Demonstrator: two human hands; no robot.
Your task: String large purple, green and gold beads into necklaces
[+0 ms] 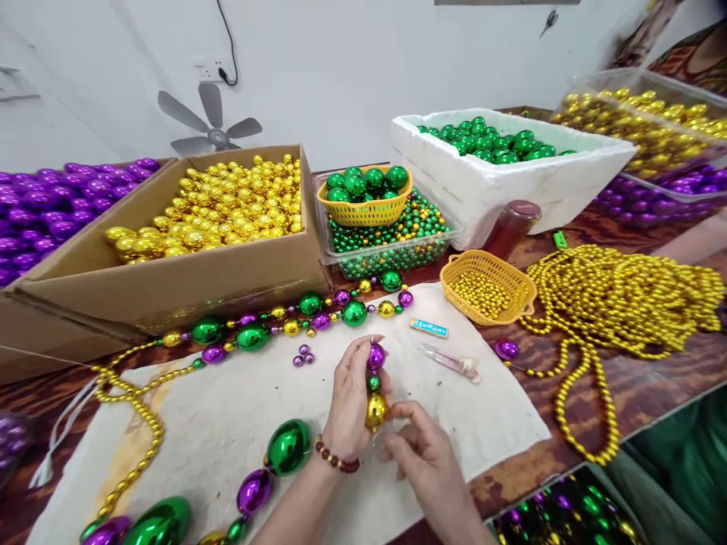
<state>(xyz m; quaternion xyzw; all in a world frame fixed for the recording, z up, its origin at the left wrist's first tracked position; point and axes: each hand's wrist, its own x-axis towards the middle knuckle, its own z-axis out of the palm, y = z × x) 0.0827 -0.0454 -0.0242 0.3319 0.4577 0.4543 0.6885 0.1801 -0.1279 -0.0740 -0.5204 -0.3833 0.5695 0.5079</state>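
Near the middle, my left hand is closed round a short row of strung beads: a purple bead on top, a small green bead and a gold bead below. My right hand is just right of the gold bead, its fingers curled; what they hold, if anything, is too small to make out. A large green bead and a purple bead of a strand lie left of my left wrist. Several small purple beads rest on the white cloth.
Behind are a cardboard box of gold beads, a foam box of green beads and a yellow basket. Snips lie right of my hands, near a gold bead pile. Another person's arm shows at right.
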